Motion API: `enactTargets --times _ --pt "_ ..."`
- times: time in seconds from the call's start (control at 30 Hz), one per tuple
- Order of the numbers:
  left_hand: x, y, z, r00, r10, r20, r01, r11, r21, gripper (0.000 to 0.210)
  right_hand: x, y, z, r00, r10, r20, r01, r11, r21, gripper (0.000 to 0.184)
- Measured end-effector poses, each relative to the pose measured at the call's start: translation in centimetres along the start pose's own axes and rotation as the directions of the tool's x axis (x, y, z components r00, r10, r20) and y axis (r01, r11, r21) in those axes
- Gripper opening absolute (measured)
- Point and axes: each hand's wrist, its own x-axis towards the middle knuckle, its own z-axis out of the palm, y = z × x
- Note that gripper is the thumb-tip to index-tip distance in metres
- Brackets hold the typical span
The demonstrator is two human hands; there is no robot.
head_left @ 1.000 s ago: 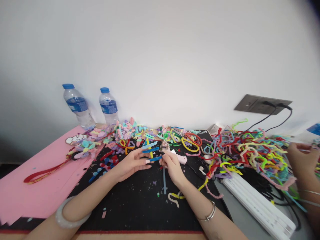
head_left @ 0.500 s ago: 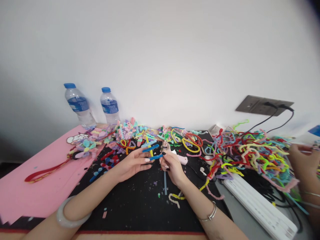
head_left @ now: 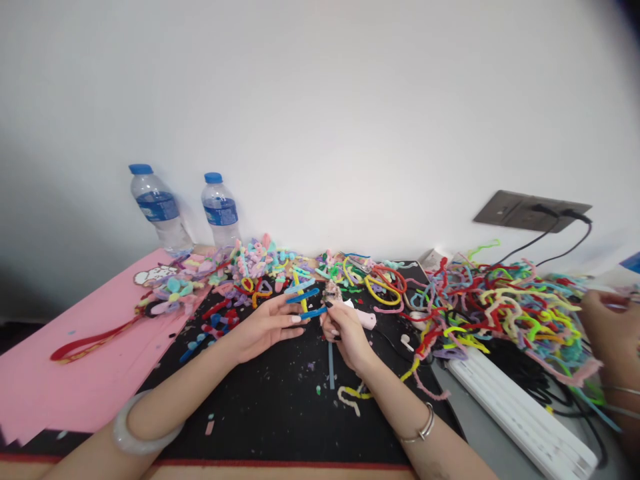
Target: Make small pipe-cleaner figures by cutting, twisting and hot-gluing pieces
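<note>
Against a white wall (head_left: 350, 133), above a worktop covered by a black mat (head_left: 250, 413), a blue fuzzy stem (head_left: 314, 313) spans a person's two hands, the left hand's (head_left: 265, 328) grip closed on one end and the right hand's (head_left: 347, 331) pinched together on the other. The stem appears to be being shaped, and the next bend would call for a steady left hold; colorful heaps (head_left: 520, 310) crowd the far and right sides, leaving elbow room toward the mat's red near edge (head_left: 250, 465).
</note>
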Motion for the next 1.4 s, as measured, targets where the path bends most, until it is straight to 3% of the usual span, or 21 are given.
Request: enactTargets --times 0.23,0.73,1.4 --pt "0.09 -0.27 0.04 1.000 0.018 0.006 -0.019 0.996 0.088 0.049 -0.01 0.07 -0.04 0.999 -0.042 -0.028 0.039 0.994 -0.099 0.035" --pt "0.01 -0.26 -0.06 1.000 0.007 0.031 -0.009 0.999 0.038 0.049 0.01 0.07 -0.03 0.999 0.032 0.013 -0.033 0.999 0.028 0.029" --pt "0.04 -0.25 -0.17 0.999 0.014 0.040 -0.015 1.000 0.027 0.052 -0.10 -0.28 0.10 0.999 0.036 -0.010 -0.036 0.999 -0.005 0.028"
